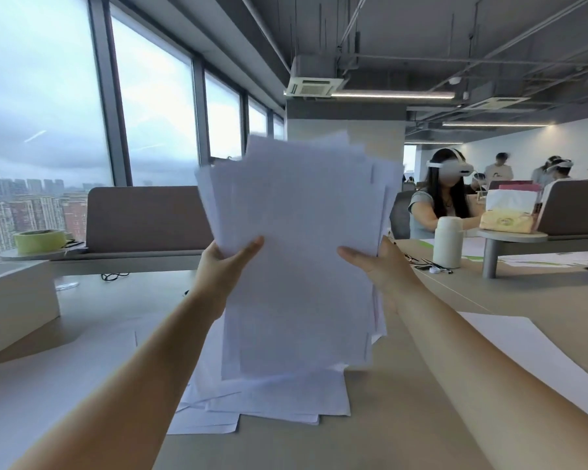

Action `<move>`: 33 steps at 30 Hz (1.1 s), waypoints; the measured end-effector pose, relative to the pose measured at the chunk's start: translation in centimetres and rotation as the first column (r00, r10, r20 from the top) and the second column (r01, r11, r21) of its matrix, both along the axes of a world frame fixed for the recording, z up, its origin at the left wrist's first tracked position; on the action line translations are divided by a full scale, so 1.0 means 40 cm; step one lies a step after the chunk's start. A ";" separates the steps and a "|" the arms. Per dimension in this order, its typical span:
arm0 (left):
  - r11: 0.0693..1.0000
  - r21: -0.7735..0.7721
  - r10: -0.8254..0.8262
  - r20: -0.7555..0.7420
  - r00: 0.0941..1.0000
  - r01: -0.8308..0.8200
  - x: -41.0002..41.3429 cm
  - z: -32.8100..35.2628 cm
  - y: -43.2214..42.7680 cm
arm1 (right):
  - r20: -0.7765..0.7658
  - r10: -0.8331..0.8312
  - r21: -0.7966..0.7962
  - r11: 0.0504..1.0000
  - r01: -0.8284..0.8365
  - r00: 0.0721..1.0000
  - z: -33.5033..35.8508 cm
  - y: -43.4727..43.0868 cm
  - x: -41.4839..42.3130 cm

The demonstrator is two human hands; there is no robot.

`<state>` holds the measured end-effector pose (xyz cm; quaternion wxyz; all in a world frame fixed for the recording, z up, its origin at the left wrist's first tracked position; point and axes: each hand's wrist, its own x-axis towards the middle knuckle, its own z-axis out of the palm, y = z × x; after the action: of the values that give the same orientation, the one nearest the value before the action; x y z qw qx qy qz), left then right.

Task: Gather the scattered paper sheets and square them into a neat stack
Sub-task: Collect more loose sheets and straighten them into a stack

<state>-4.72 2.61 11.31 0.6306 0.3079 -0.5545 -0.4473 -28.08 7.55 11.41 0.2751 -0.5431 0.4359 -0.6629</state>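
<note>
Loose sheets (269, 401): skewed pile on the desk (421, 418), near its front edge, ungathered.
Left hand (228, 262): fingers clamp the bundle's left edge.
Right hand (381, 266): clamps the right edge.
Held bundle (299, 232): upright above the pile, corners fanned, probably for tapping square.

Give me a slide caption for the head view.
Both hands, left hand and right hand, hold an uneven paper bundle upright.

Light: bright overcast daylight from windows (48, 96) at left, ceiling strip lights (392, 95) lit | Shadows: soft, faint | Blur: held paper sheets (296, 239) slightly smeared | Distortion: wide-angle bending at edges
</note>
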 end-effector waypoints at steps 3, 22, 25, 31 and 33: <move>0.999 -0.030 0.041 -0.003 0.999 -0.041 -0.003 -0.006 0.005 | 0.021 0.054 -0.013 0.998 -0.054 0.998 -0.007 0.000 0.002; 0.975 -0.192 0.128 0.073 0.989 -0.112 -0.025 -0.075 0.019 | -0.023 -0.093 0.031 0.995 0.094 0.995 -0.065 -0.016 0.008; 0.966 -0.217 0.149 0.022 0.989 -0.141 -0.042 -0.019 0.030 | -0.011 -0.143 -0.064 0.988 0.142 0.990 -0.011 -0.015 0.017; 0.984 -0.150 0.113 0.074 0.991 -0.101 -0.034 -0.041 0.029 | 0.008 -0.063 0.065 0.996 0.062 0.998 -0.033 -0.007 -0.005; 0.983 -0.136 0.138 0.112 0.984 -0.122 -0.027 -0.099 0.028 | -0.008 -0.058 0.137 0.989 0.058 0.998 -0.088 0.003 -0.010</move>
<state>-5.79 3.71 7.36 0.6424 0.3288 -0.5978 -0.3491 -28.48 7.68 7.89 0.2915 -0.5113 0.4964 -0.6381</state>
